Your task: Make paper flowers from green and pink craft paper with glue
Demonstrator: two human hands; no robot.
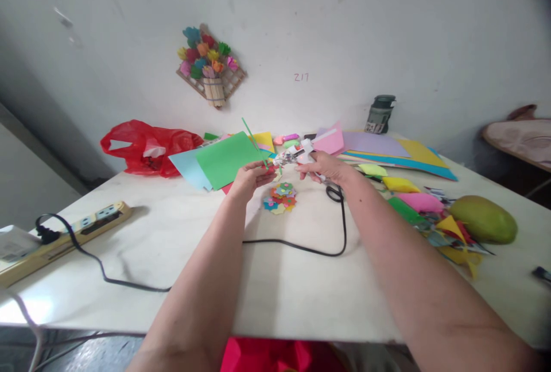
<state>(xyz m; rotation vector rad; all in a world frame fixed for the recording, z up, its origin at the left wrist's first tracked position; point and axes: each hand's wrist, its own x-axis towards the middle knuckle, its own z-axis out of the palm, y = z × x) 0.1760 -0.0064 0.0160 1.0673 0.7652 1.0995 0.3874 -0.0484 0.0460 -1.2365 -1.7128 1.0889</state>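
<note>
My right hand [325,168] is wrapped round a white hot glue gun [305,151], its nozzle side pointing left toward my other hand. Between the closed fingers of my left hand [255,178] is a thin green stick [253,138] slanting up and to the left. Something small and red shows at those fingertips, too small to make out. Just below both hands, a cluster of colourful paper flower cutouts [279,198] lies on the table. A black cord [297,245] loops over the tabletop below the right hand.
A yellow power strip [81,231] lies at left. Behind my hands are a red plastic bag [150,148], a green paper sheet [226,159] and stacked coloured sheets [374,145]. At right sit a green mango-like fruit [482,220] and paper scraps [451,240]. A dark bottle [380,115] stands at the back.
</note>
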